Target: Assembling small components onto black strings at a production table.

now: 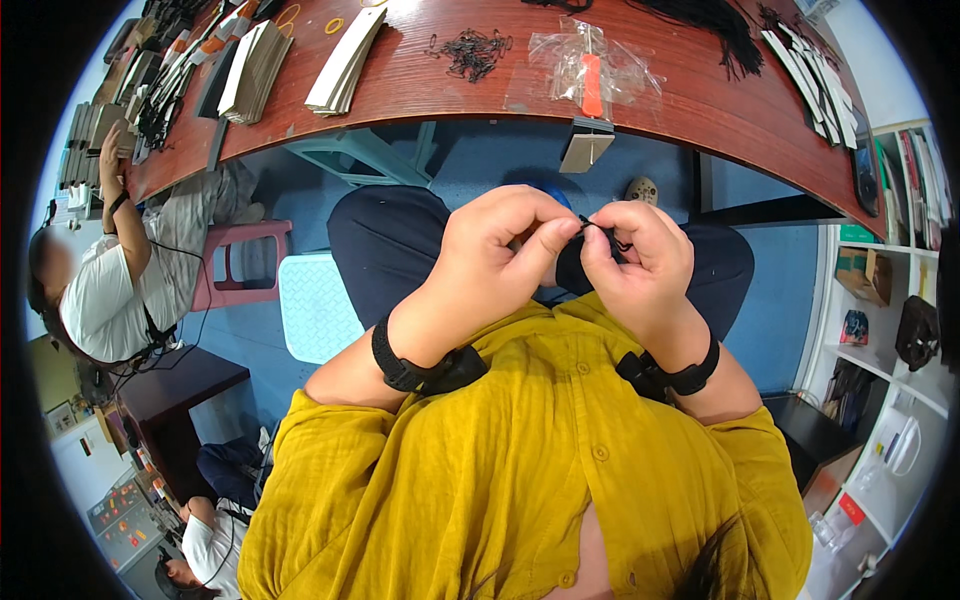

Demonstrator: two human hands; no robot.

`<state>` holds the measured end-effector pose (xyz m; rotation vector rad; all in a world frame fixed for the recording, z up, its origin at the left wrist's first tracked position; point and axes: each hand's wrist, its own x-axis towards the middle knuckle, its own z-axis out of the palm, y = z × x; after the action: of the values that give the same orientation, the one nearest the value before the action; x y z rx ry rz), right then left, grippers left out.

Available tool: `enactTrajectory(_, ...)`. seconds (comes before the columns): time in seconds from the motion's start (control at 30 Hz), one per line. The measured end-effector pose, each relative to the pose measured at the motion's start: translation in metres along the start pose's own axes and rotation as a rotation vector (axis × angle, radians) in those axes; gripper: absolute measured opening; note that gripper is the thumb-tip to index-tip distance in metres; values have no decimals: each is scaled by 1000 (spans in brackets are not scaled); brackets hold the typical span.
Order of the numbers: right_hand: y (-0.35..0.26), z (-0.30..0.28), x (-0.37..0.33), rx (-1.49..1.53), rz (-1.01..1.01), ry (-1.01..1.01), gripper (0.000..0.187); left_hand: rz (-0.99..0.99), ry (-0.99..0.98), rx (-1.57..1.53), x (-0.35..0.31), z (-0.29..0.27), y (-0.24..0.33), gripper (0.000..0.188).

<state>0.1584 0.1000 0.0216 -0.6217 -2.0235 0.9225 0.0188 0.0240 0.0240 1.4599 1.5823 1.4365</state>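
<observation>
Above my lap, my left hand (507, 243) and my right hand (645, 250) are close together, each with thumb and forefinger pinched. Between the fingertips runs a thin black cord (586, 224), and both hands grip it. Part of the cord lies inside the curled fingers of my right hand, mostly hidden. Ahead on the red-brown table (420, 95) lies a loose pile of small black safety pins or clips (470, 54). A bundle of black cords (715, 35) rests farther right.
Stacks of pale cards (255, 72) stand at the table's left. Clear plastic film (625, 70) surrounds an orange strip (592, 85) near the edge. White strips (812, 85) lie right. A pale blue stool (318, 305) stands left; a co-worker (115, 300) sits beyond. Shelves (890, 370) line the right.
</observation>
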Motion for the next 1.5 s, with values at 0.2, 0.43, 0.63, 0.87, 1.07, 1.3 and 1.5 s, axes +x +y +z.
enactTrajectory(0.2, 1, -1, 1, -19, -70, -17, 11, -352, -14, -364, -1, -2, 0, 6)
enactTrajectory(0.43, 2, -4, 3, -19, -70, -64, 11, -361, -87, -237, -1, -8, 1, 8)
enactTrajectory(0.63, 9, -7, -4, 689, 457, -162, 7, -389, -170, -675, -2, -12, -15, 5)
enactTrajectory(0.87, 28, 2, -9, 864, 671, -343, 6, -459, -282, -711, -1, -9, -16, 6)
enactTrajectory(1.07, 22, -6, -3, 917, 757, -491, 7, -304, -152, -629, 2, -11, -21, 7)
enactTrajectory(1.3, 29, -11, -5, 1062, 846, -411, 9, -573, -210, -996, 5, -6, -29, 14)
enactTrajectory(1.5, 27, -10, -6, 1104, 853, -362, 10, -465, -157, -453, 2, -2, -25, 7)
